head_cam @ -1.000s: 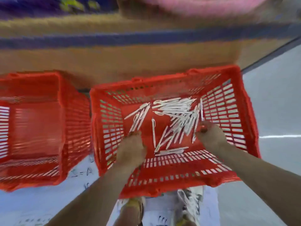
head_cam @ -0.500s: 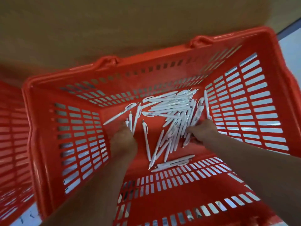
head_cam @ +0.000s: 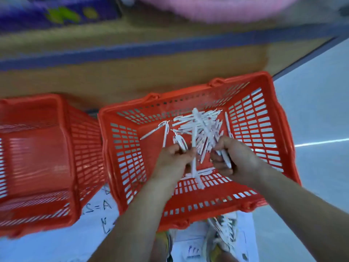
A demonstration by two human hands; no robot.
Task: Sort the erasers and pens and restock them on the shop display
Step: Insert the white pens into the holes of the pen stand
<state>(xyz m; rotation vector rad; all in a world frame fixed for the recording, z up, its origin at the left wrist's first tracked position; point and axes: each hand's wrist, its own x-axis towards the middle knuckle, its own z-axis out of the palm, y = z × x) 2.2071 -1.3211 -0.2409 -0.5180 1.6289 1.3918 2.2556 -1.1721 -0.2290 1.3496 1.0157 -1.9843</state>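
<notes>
Spanning the top of the view, a tan display shelf (head_cam: 132, 80) with a blue edge strip is the biggest thing we see. A purple box (head_cam: 56, 12) and something pink (head_cam: 217, 8) sit on it, both too blurred for us to read. The pale floor (head_cam: 311, 110) shows to the right of it.

Two red slotted baskets stand side by side at the shelf's foot, their facing walls nearly touching. The left basket (head_cam: 37, 157) is cut by the frame edge. The right basket (head_cam: 279, 129) holds the pens (head_cam: 200, 125), a loose white heap towards its far right corner with a few strays to the left. Any print on them is too small for us to make out.

Two bare forearms reach in over the near wall and hide part of it and of the basket's bottom. The left hand (head_cam: 173, 163) has its fingers curled round a few pens, and one long pen stands nearly upright between the hands. The right hand (head_cam: 238, 159) is curled round another small bunch. The hands are close together, near the heap's near edge.

On a white sheet (head_cam: 98, 214) lying on the floor between the baskets we read a handwritten "=A". The marks around it are unclear. A pair of shoes (head_cam: 222, 237) stands on more paper just below the right basket.
</notes>
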